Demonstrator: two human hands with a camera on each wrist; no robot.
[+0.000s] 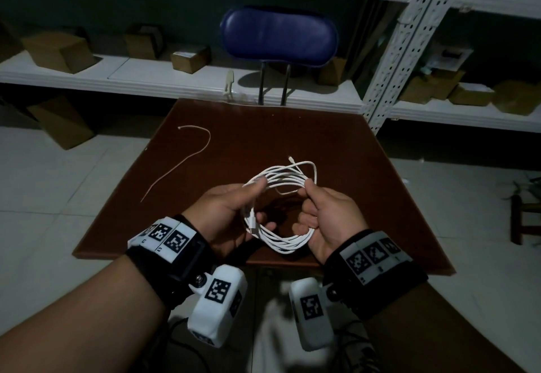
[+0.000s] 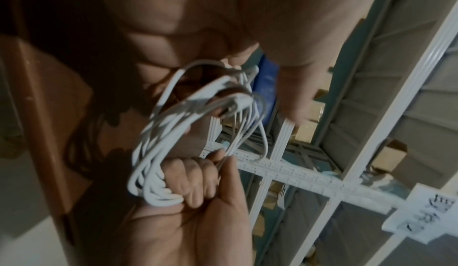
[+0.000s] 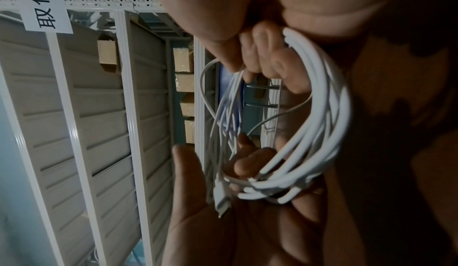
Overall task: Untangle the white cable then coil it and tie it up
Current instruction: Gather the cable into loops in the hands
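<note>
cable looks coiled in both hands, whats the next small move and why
Probably hand the coil to the left hand alone and reach the right hand for the thin tie lying on the table. The white cable already sits in loops gripped on both sides, untied, with the tie untouched.
</note>
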